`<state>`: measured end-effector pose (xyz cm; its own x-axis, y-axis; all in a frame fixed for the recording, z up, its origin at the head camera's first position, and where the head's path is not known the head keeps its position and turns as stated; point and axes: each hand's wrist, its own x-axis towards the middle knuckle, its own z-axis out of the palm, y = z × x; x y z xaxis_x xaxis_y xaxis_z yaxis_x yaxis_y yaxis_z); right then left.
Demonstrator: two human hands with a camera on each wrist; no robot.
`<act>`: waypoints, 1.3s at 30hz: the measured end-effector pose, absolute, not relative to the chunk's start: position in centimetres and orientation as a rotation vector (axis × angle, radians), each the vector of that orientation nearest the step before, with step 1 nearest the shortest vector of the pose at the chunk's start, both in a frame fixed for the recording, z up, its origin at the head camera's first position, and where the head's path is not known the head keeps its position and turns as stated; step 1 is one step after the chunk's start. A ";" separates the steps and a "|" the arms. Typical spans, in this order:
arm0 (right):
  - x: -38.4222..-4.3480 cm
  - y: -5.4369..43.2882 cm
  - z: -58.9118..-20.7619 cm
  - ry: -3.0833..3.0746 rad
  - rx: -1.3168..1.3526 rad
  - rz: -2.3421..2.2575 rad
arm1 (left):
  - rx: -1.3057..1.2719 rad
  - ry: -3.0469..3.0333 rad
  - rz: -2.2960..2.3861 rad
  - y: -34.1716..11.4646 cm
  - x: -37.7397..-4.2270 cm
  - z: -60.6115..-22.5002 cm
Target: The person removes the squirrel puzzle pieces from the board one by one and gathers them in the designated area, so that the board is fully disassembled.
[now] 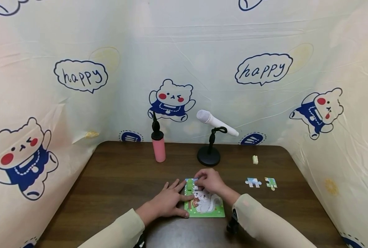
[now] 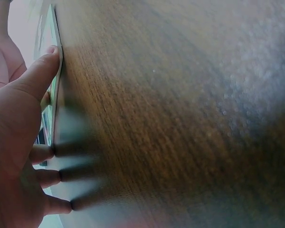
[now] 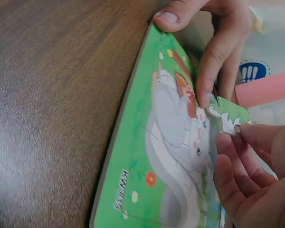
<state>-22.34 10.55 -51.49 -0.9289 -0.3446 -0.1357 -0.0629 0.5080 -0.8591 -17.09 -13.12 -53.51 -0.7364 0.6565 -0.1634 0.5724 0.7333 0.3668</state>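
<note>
Head view: The puzzle board (image 1: 208, 206) lies flat on the brown surface (image 1: 119, 193), near its front middle. The left hand (image 1: 168, 199) is positioned at the board's left edge with fingers spread and extended; the index finger lies across the board and the thumb is at the lower left corner. The right hand (image 1: 212, 181) is positioned over the board's upper part, thumb and fingers brought together at the upper left. To the right of the board lie two loose parts, side by side and apart: a blue puzzle piece (image 1: 253, 182) and a green puzzle piece (image 1: 271, 183). Behind them is a pale studded block (image 1: 255, 159). Behind the board stand a black stand (image 1: 208, 156) carrying a tilted white microphone (image 1: 218, 123) and, to its left, a pink cylinder (image 1: 159, 151) with a black top.

Left wrist view: The left thumb rests on the board's edge. Three further fingers point down to the surface beside the board.

Right wrist view: The right hand pinches a green-and-white jigsaw piece (image 3: 234, 112) between thumb and fingers. The piece is tilted above the board's upper part. The left index fingertip is just beside it. The marking "KW-813" appears to be printed near the board's lower edge.
</note>
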 end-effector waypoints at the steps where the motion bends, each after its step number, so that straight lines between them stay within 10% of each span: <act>1: -22.3 10.8 -51.3 2.446 -0.328 -1.407 | 0.960 2.653 0.425 -13.1 -17.1 -53.5; 39: -25.5 25.5 -51.3 2.558 -0.004 -1.111 | 0.907 2.629 0.471 -13.0 -17.2 -53.7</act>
